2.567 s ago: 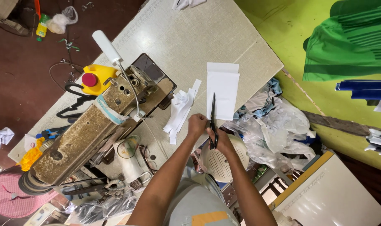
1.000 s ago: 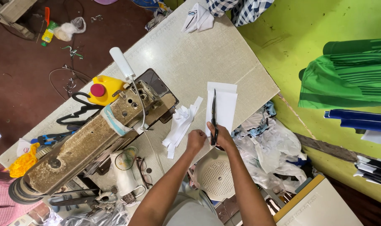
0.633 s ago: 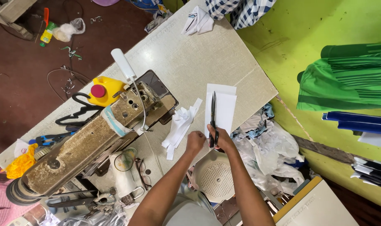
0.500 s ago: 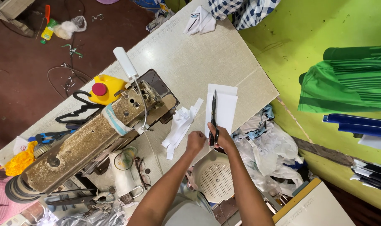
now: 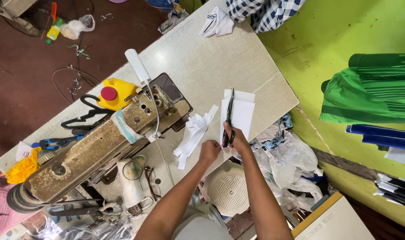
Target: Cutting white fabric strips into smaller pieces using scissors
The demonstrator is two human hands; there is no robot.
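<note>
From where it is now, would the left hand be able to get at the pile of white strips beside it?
Probably yes. The left hand sits on the table right by the near end of the pile of white strips, with nothing between them; the right hand with the scissors is on the other side.

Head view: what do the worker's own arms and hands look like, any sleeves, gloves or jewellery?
Both forearms come up from the bottom edge bare, with no sleeves in view. The left hand and right hand wear no gloves. No rings, watch or bracelets can be made out, though the hands are small in the picture. A light grey garment shows between the arms near the bottom.
</note>
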